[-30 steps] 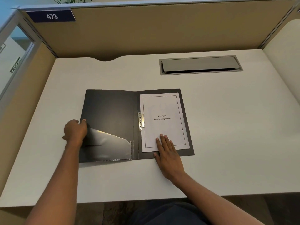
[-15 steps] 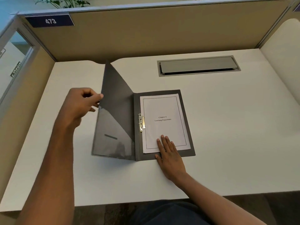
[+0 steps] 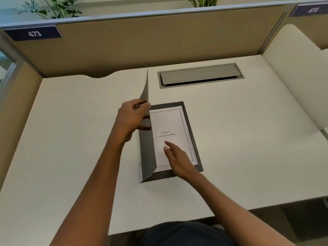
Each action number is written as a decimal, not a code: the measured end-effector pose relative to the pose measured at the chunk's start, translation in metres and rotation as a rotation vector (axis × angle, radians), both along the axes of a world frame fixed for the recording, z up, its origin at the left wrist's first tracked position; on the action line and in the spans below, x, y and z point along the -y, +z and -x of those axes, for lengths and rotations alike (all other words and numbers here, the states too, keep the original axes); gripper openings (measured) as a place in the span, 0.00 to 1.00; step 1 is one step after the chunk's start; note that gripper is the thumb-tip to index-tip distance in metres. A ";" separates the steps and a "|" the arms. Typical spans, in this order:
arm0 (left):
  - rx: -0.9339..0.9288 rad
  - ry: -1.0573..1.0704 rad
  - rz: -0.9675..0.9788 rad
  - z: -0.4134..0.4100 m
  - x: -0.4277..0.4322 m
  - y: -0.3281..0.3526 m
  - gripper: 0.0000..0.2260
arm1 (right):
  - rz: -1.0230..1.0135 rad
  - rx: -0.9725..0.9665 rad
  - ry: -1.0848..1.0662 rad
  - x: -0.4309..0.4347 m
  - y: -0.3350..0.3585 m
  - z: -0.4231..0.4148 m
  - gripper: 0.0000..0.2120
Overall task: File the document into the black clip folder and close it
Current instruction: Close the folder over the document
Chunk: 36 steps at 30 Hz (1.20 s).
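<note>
- On the white desk (image 3: pixel 71 139), roughly at its middle, lies the black clip folder (image 3: pixel 192 137), back cover flat on the surface and front cover (image 3: pixel 145 96) lifted upright — seen almost edge-on, bowed slightly along its length, its far corner pointing toward the partition.
- The left hand (image 3: pixel 132 118) grips that raised cover at its free long edge: thumb on the near face, fingers curled round the other side, a closed pinch on the sheet.
- The document (image 3: pixel 170 121) lies face up inside the folder on the back cover, a bordered white page with a printed heading reading "Chapter 6" and "Learning Experience"; its left margin is hidden behind the standing cover, so the clip cannot be seen.
- The right hand (image 3: pixel 177 157) is over the lower half of the page, fingers straight and held close together, pointing up and to the left — whether the tips press the paper or hover just above it cannot be told, as the hand is blurred.
- Beyond the folder, set into the desk, is a grey cable hatch (image 3: pixel 200 75).
- The tan partition (image 3: pixel 159 41) behind carries labels "473" (image 3: pixel 34 33) and "474" (image 3: pixel 311 10).
</note>
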<state>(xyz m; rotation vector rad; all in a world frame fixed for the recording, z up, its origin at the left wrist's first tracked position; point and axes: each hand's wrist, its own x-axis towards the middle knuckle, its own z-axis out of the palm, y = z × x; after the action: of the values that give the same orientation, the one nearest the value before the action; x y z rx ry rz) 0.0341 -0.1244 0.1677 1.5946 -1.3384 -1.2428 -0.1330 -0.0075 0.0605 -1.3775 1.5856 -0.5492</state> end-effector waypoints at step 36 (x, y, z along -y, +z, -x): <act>0.936 -0.519 0.005 0.126 -0.034 -0.153 0.35 | 0.078 -0.706 0.056 0.040 -0.050 0.059 0.30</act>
<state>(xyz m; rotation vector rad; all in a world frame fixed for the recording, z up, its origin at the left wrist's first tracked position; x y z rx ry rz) -0.0914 -0.0901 0.0143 1.9914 -2.4428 -0.7244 -0.1922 -0.0473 0.0106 -1.7870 2.0778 -0.0767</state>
